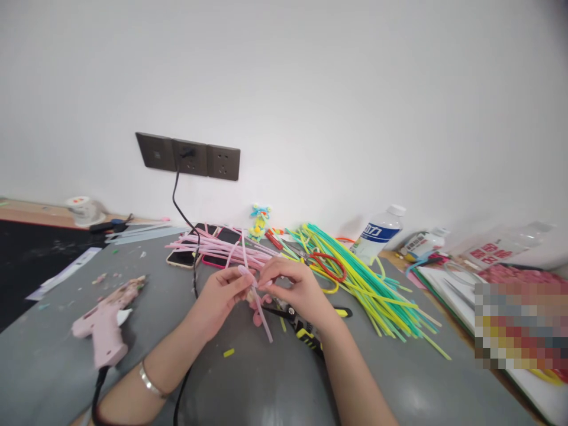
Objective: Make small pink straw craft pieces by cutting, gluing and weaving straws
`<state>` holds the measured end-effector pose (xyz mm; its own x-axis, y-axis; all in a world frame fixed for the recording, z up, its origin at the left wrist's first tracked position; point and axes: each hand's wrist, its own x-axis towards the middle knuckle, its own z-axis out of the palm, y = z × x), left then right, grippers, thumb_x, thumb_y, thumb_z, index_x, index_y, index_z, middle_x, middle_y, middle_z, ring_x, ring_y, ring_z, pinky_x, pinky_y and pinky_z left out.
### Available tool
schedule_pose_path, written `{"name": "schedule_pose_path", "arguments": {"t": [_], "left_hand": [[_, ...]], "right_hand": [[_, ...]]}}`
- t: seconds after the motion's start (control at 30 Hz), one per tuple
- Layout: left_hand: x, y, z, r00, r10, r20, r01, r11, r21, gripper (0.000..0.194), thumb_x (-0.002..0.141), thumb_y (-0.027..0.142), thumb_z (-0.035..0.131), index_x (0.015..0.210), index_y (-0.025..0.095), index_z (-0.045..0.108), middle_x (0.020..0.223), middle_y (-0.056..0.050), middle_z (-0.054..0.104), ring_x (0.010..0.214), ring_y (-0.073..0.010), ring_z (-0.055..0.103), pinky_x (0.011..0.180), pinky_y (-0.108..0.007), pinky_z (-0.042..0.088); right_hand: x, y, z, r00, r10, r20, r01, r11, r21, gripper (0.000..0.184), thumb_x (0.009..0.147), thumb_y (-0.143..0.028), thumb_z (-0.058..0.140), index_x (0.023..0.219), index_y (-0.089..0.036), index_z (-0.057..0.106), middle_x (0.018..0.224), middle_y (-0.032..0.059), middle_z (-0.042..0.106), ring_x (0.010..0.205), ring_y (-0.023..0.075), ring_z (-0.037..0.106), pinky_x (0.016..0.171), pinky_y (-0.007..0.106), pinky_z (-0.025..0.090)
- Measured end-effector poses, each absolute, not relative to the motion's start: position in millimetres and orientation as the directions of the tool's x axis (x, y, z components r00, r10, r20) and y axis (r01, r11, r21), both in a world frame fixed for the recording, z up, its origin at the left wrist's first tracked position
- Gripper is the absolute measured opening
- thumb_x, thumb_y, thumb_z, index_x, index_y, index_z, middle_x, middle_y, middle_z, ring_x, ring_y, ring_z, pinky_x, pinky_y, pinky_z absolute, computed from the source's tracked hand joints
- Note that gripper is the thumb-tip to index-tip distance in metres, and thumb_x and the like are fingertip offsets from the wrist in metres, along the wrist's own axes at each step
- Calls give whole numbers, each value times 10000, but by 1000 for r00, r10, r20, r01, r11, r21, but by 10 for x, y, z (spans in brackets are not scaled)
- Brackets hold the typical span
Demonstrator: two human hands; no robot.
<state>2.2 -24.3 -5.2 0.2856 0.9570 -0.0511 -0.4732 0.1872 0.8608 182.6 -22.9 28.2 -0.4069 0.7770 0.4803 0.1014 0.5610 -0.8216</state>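
My left hand (pixel 228 296) is closed in a pinch on a pink pipe cleaner (pixel 264 322), which stands up past the fingers and slants down below them. Close against it, my right hand (pixel 295 290) has its thumb and fingers pinched at the same pipe cleaner; the exact spot of that grip is partly hidden. Beneath the hands lie a small pink shaped piece (pixel 257 316) and black-and-yellow pliers (pixel 306 336), both partly covered. Behind my hands spreads a bundle of pink pipe cleaners (pixel 213 247) across several phones (pixel 181 258).
A pink glue gun (pixel 104 331) lies on the left, its black cord running to the front edge. Another cord (pixel 195 272) crosses the table from the wall socket (pixel 190 157). Green and yellow pipe cleaners (pixel 373 290), red-handled scissors (pixel 328 265) and a bottle (pixel 377 234) are on the right.
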Motion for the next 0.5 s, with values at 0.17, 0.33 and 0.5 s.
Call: {"name": "schedule_pose_path", "arguments": {"t": [0.17, 0.33, 0.5], "left_hand": [[14, -255, -42, 350, 936, -44, -383, 186, 905, 194, 674, 297, 865, 647, 155, 736, 592, -5, 684, 520, -91, 585, 537, -191, 458], [27, -271, -46, 348, 934, -77, -434, 234, 870, 192, 678, 309, 860, 685, 162, 736, 626, -11, 692, 533, -97, 587, 546, -201, 475], [-4, -268, -31, 388, 921, -19, -339, 162, 927, 148, 728, 269, 822, 689, 160, 731, 633, -9, 698, 525, -97, 596, 547, -203, 479]], "right_hand": [[1900, -231, 299, -465, 785, 411, 131, 520, -844, 130, 878, -272, 686, 791, -182, 723, 793, 53, 698, 760, 172, 639, 721, 298, 518], [1900, -225, 301, -472, 762, 443, 127, 556, -822, 117, 876, -258, 693, 790, -184, 719, 808, 57, 699, 797, 178, 638, 759, 307, 514], [1910, -236, 301, -466, 795, 389, 147, 503, -852, 127, 860, -279, 711, 777, -184, 698, 803, 46, 683, 768, 168, 630, 717, 285, 514]]}}
